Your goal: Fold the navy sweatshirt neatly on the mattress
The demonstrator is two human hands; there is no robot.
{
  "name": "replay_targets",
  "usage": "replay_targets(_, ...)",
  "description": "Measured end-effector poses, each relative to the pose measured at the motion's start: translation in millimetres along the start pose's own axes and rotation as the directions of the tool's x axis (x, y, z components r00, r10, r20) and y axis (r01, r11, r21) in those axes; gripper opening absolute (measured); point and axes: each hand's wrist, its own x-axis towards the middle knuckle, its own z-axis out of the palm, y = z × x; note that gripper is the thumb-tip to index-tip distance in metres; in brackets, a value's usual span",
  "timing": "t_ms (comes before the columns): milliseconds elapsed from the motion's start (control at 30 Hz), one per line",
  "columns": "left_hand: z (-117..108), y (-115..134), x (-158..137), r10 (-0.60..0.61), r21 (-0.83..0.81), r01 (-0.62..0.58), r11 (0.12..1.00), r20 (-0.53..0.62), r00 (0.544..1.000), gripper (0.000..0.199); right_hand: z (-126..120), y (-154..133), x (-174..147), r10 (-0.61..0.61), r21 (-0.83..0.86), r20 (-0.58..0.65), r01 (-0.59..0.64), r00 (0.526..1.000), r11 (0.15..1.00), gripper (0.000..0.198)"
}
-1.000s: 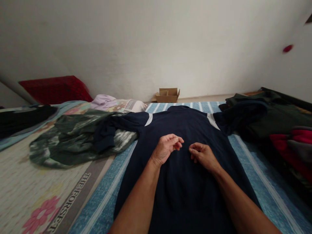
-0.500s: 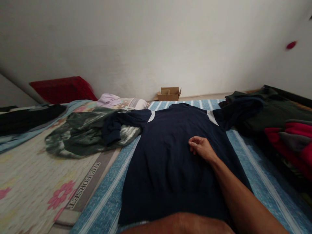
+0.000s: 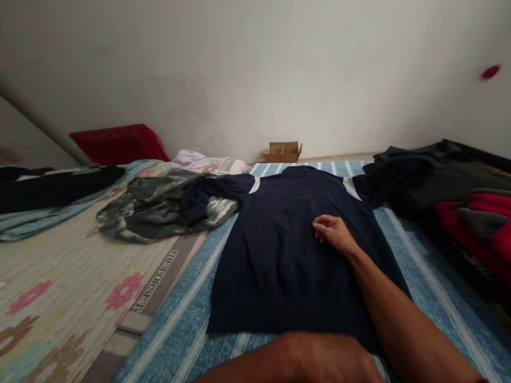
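Observation:
A navy long-sleeved top (image 3: 279, 250) with white shoulder patches lies spread flat, collar at the far end and hem toward me. My right hand (image 3: 333, 232) is over the right half of its body, fingers curled and fingertips pressed together; no cloth shows between them. Whether it touches the top I cannot tell. Low in the picture, my left hand (image 3: 331, 356) crosses in front of the hem, blurred, with its fingers hidden. The top's left sleeve lies bent over a green camouflage-patterned garment (image 3: 147, 207). Its right sleeve reaches onto a pile of dark clothes (image 3: 451, 170).
Beneath the top is a blue striped cloth (image 3: 179, 298); a flowered blanket (image 3: 80, 271) adjoins it on the left. Pink and grey folded clothes (image 3: 487, 218) are stacked at right. By the wall are an open cardboard box (image 3: 282, 153) and a red object (image 3: 120, 144).
The view has shifted, so most things appear farther right, and the top's hem now shows fully. My right hand keeps its curled shape over the top; my left hand stays low in front.

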Motion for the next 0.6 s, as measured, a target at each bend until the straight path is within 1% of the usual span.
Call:
replay_targets(33,-15,8,-7,0.045,0.031,-0.041,0.999,-0.122,0.991,0.012,0,1,0,-0.001,0.002,-0.001,0.001,1.000,1.000,0.015)
replay_targets(67,-31,14,-15,0.043,0.067,-0.028,0.997,-0.245,0.969,0.010,0,2,1,-0.004,0.004,-0.002,0.004,1.000,1.000,0.015)
replay_targets(100,-46,17,-23,-0.013,0.111,0.064,0.992,-0.409,0.912,0.014,0,3,1,-0.008,0.006,-0.003,0.008,1.000,1.000,0.015)
replay_targets(133,-61,17,-30,-0.079,0.144,0.192,0.971,-0.564,0.822,0.016,1,3,2,-0.012,0.007,-0.004,0.012,1.000,1.000,0.016)
replay_targets(167,-73,14,-37,-0.135,0.145,0.325,0.934,-0.699,0.702,0.016,1,4,2,-0.015,0.007,-0.005,0.015,1.000,1.000,0.016)
replay_targets(200,-84,8,-43,-0.165,0.128,0.424,0.897,-0.792,0.588,0.016,1,5,3,-0.018,0.007,-0.004,0.018,1.000,1.000,0.016)
replay_targets(233,-92,1,-48,-0.176,0.102,0.492,0.865,-0.855,0.488,0.016,1,5,3,-0.021,0.007,-0.002,0.021,1.000,1.000,0.016)
replay_targets(267,-98,-8,-51,-0.173,0.082,0.542,0.836,-0.899,0.403,0.016,1,5,4,-0.022,0.006,0.000,0.022,1.000,1.000,0.016)
replay_targets(300,-102,-17,-54,-0.166,0.068,0.579,0.812,-0.925,0.341,0.015,1,5,4,-0.023,0.005,0.003,0.023,1.000,1.000,0.016)
replay_targets(333,-103,-25,-56,-0.163,0.056,0.607,0.793,-0.940,0.300,0.015,1,5,4,-0.023,0.004,0.005,0.023,1.000,1.000,0.016)
replay_targets(367,-103,-32,-58,-0.166,0.049,0.628,0.777,-0.946,0.280,0.015,0,5,4,-0.023,0.003,0.006,0.023,1.000,1.000,0.016)
replay_targets(400,-102,-38,-59,-0.177,0.042,0.639,0.768,-0.945,0.275,0.015,0,5,4,-0.021,0.002,0.006,0.021,1.000,1.000,0.016)
replay_targets(500,-98,-47,-62,-0.220,0.014,0.625,0.780,-0.930,0.296,0.016,0,5,4,-0.021,0.004,0.009,0.021,1.000,1.000,0.015)
replay_targets(600,-97,-51,-63,-0.228,-0.008,0.604,0.797,-0.930,0.289,0.017,0,7,5,-0.027,0.007,0.014,0.027,1.000,1.000,0.015)
